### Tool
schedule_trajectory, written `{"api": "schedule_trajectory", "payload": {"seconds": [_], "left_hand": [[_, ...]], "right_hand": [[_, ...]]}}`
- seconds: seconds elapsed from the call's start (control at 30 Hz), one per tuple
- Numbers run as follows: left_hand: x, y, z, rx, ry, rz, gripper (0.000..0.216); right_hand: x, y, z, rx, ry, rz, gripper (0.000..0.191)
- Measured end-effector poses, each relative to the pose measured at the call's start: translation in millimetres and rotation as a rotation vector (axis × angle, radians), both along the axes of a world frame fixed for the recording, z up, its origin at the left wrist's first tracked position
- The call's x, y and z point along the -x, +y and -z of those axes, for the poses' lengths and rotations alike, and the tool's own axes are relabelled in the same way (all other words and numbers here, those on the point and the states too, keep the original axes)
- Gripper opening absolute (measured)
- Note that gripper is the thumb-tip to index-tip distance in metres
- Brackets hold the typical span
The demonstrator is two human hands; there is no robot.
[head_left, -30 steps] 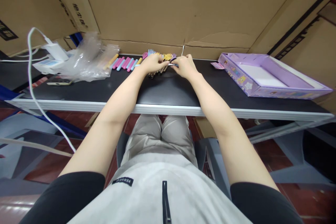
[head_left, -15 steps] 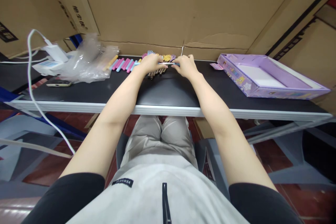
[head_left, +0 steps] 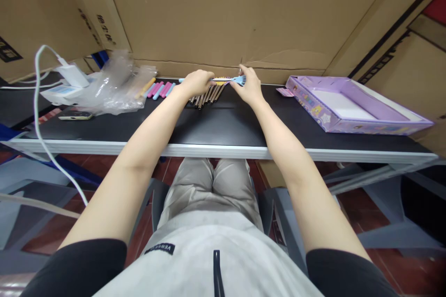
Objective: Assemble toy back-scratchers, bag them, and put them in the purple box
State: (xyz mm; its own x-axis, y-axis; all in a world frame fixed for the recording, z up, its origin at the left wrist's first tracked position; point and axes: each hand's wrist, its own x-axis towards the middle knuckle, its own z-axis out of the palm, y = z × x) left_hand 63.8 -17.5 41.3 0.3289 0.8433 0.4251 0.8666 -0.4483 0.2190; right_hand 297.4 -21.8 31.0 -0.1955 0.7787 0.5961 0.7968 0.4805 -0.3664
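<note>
A back scratcher lies level across both hands, with a blue handle (head_left: 181,80), a thin silver rod and a blue claw head (head_left: 240,80). My left hand (head_left: 198,82) is closed around it near the handle. My right hand (head_left: 251,87) holds the claw end between thumb and fingers. Beneath and beside them, several more back scratchers lie in a row on the black table. Their pink, blue and yellow handles (head_left: 163,90) show on the left. Several bare metal rods (head_left: 206,97) point toward me, and yellow claws behind are partly hidden by my hands.
An open purple box (head_left: 327,123) stands at the right, with a small pink card (head_left: 285,92) beside it. Crumpled clear plastic bags (head_left: 111,90), a phone-like device (head_left: 75,114) and a white charger with its cable (head_left: 73,75) lie left. Cardboard (head_left: 258,14) walls the back.
My right hand's fingers have spread around the blue claw head, which now shows clearly. My left hand has moved slightly left, and more metal rods are visible below. The view has shifted a little.
</note>
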Motion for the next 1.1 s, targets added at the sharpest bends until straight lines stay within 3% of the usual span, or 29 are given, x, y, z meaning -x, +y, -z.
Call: {"api": "schedule_trajectory", "payload": {"seconds": [0.1, 0.27, 0.33, 0.47, 0.73, 0.9, 1.1], "left_hand": [[4, -5, 9.3, -0.004, -0.017, 0.001, 0.024], [7, -8, 18.6, 0.000, -0.035, 0.040, 0.028], [5, -7, 20.6, -0.018, -0.030, 0.060, 0.028], [-7, -11, 23.2, -0.022, -0.037, 0.062, 0.027], [-27, -33, 12.7, 0.042, 0.011, -0.033, 0.028], [-20, -27, 9.9, 0.005, -0.029, -0.025, 0.029], [-1, -11, 13.7, -0.003, -0.080, 0.000, 0.027]], "right_hand": [[7, 1, 0.7, 0.105, 0.357, -0.060, 0.062], [18, -13, 3.0, 0.531, 0.807, -0.178, 0.035], [24, -20, 1.7, 0.615, 0.920, -0.210, 0.033], [32, -27, -4.1, 0.610, 1.069, -0.233, 0.037], [28, -21, -7.5, 0.582, 1.097, -0.208, 0.041], [29, -17, -9.7, 0.560, 1.252, -0.252, 0.039], [22, -3, -6.1, 0.499, 1.250, -0.250, 0.049]]}}
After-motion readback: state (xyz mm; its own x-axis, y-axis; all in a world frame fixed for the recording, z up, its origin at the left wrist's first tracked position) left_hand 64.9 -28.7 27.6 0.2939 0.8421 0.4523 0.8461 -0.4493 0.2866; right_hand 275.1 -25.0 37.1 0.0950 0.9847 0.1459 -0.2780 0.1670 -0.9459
